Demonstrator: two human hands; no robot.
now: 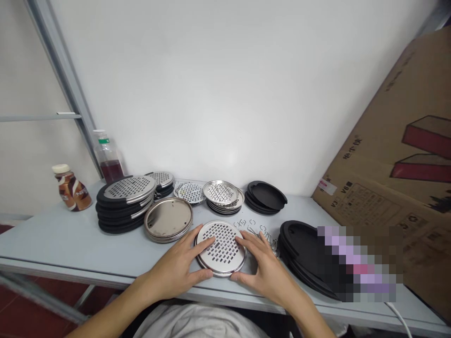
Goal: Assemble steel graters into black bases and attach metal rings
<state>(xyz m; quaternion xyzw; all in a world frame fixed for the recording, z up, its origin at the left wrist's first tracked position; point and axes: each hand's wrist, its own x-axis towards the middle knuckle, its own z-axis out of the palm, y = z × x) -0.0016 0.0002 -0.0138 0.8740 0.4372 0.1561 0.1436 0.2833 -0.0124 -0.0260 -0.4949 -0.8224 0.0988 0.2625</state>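
At six o'clock, the left hand [181, 258] and right hand [263, 263] clasp the grater disc [222, 248] between them, fingers spread on its top and rim; this looks like an aligning step, the next move calling for even pressure. At two, the box [373, 159] reads "V6"; at ten, the bottle [74, 191] bears only partly legible lettering.

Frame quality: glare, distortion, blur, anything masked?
Head view: faint sheen on the wall; head view, right edge: apparent wide-angle stretch on the cardboard box; head view, lower right: pixelated patch masks part of the black stack; head view, centre: perforated disc looks sharp.
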